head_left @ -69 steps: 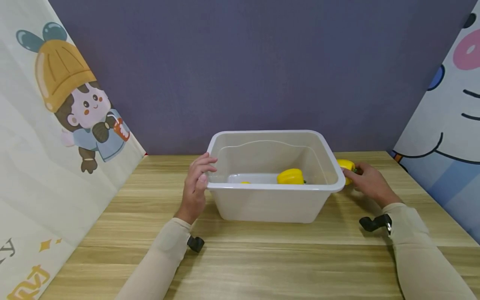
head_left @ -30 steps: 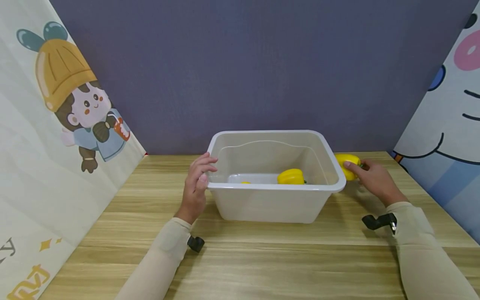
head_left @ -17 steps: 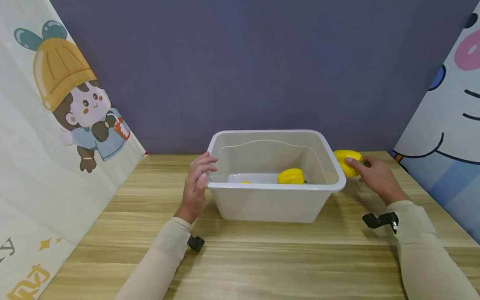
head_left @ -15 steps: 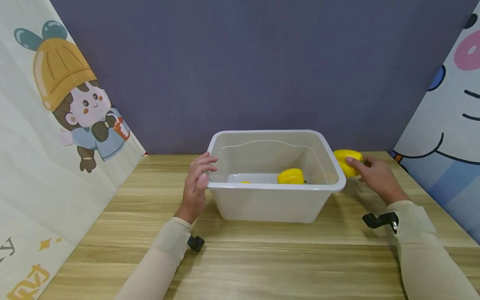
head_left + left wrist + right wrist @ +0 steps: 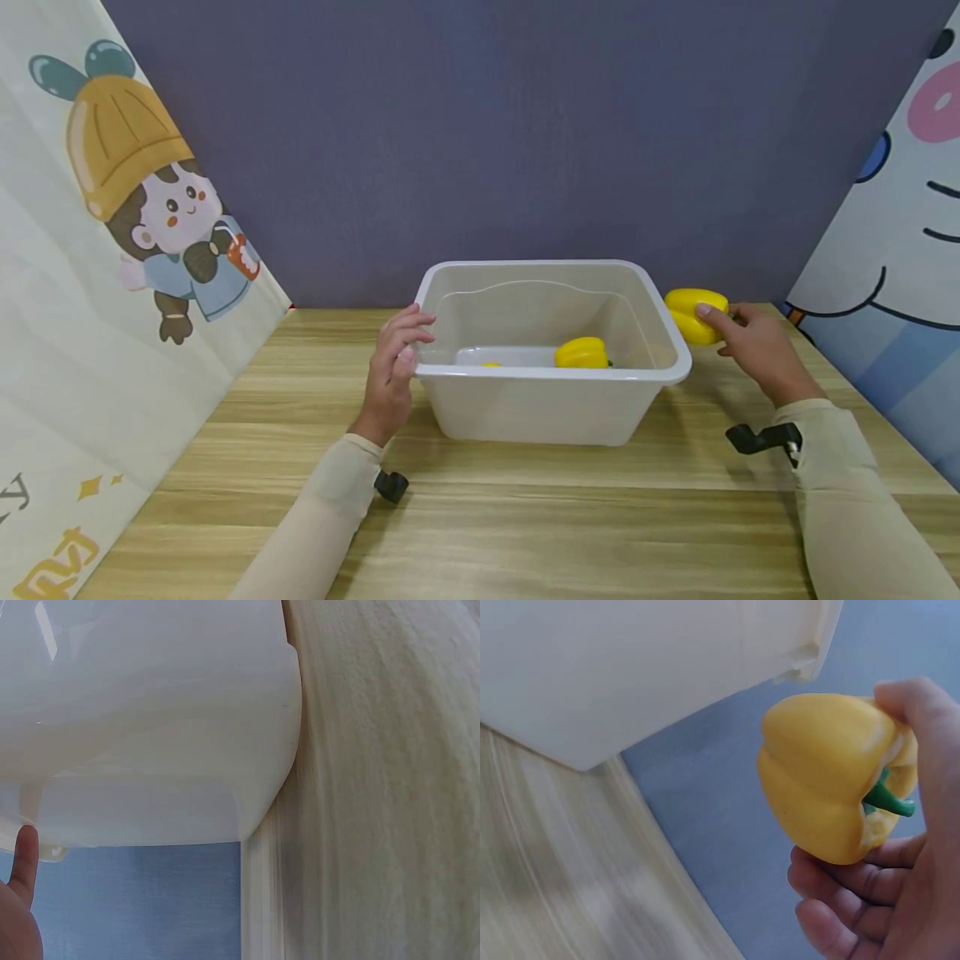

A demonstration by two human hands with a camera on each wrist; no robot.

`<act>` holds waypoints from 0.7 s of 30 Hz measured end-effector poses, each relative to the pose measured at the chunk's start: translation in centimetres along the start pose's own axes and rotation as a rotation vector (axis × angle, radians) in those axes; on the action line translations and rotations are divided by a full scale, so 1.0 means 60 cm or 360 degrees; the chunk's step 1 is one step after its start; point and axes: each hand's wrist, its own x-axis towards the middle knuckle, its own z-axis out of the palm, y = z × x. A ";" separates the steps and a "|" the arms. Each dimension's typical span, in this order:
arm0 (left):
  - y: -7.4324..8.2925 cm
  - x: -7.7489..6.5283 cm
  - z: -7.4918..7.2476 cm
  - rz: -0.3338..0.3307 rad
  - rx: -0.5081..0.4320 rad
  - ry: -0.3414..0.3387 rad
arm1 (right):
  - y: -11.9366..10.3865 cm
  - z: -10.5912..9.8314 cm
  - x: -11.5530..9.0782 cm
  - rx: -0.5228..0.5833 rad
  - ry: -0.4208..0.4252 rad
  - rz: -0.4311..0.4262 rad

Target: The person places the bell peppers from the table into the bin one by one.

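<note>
A yellow bell pepper (image 5: 694, 317) with a green stem is pinched in my right hand (image 5: 763, 346), thumb on one side and fingers on the other. It is held off the table, just outside the right rim of a white plastic bin (image 5: 536, 408). In the right wrist view the pepper (image 5: 825, 776) shows its stem end turned toward the palm. My left hand (image 5: 390, 375) holds the bin's left rim, fingertips over the edge; one finger (image 5: 25, 859) touches the outer wall. Inside the bin lie another yellow bell pepper (image 5: 582, 353) and a yellow thing (image 5: 491, 364) mostly hidden by the front wall.
The bin stands on a wood-grain table (image 5: 525, 525). A dark blue-grey panel (image 5: 480, 142) rises behind it. Printed cartoon sheets stand at the left (image 5: 52, 275) and right (image 5: 900, 333). Each wrist bears a black camera mount.
My right hand has lifted the bell pepper up from beside the bin's right side, where it was partly behind the rim, and drawn slightly right. The left hand and bin stay in place.
</note>
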 end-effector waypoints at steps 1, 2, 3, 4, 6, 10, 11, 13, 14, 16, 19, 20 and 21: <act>0.000 0.000 0.000 0.0000 -0.0001 0.0000 | -0.002 0.000 -0.001 -0.0005 0.0003 -0.0005; 0.001 0.001 -0.001 0.0001 -0.0001 0.0000 | -0.004 -0.001 -0.001 -0.0009 0.0005 -0.0010; 0.001 0.001 -0.001 0.0000 -0.0001 0.0000 | -0.007 -0.001 -0.002 -0.0008 0.0008 -0.0019; 0.002 0.001 -0.001 -0.0001 0.0000 -0.0001 | -0.008 -0.001 -0.003 -0.0009 0.0008 -0.0023; 0.003 0.002 -0.002 -0.0007 0.0003 -0.0006 | -0.011 -0.002 -0.003 -0.0012 0.0005 -0.0030; 0.003 0.002 -0.002 -0.0008 0.0009 -0.0006 | -0.013 -0.002 -0.004 -0.0019 0.0017 -0.0050; 0.003 0.002 -0.003 -0.0007 0.0008 -0.0004 | -0.014 -0.002 -0.004 -0.0020 0.0022 -0.0055; 0.002 0.002 -0.003 0.0004 0.0002 0.0002 | -0.016 -0.002 -0.006 -0.0020 0.0033 -0.0063; 0.002 0.002 -0.003 0.0008 0.0000 0.0003 | -0.017 -0.002 -0.007 -0.0021 0.0041 -0.0065; 0.002 0.002 -0.004 0.0016 -0.0002 0.0005 | -0.018 -0.002 -0.007 -0.0022 0.0050 -0.0061; 0.003 0.003 -0.005 0.0016 -0.0003 0.0007 | -0.021 -0.002 -0.008 -0.0022 0.0060 -0.0047; 0.003 0.003 -0.005 0.0015 -0.0003 0.0008 | -0.022 -0.001 -0.008 -0.0021 0.0063 -0.0041; 0.003 0.003 -0.006 0.0014 -0.0005 0.0009 | -0.023 -0.001 -0.008 -0.0018 0.0064 -0.0036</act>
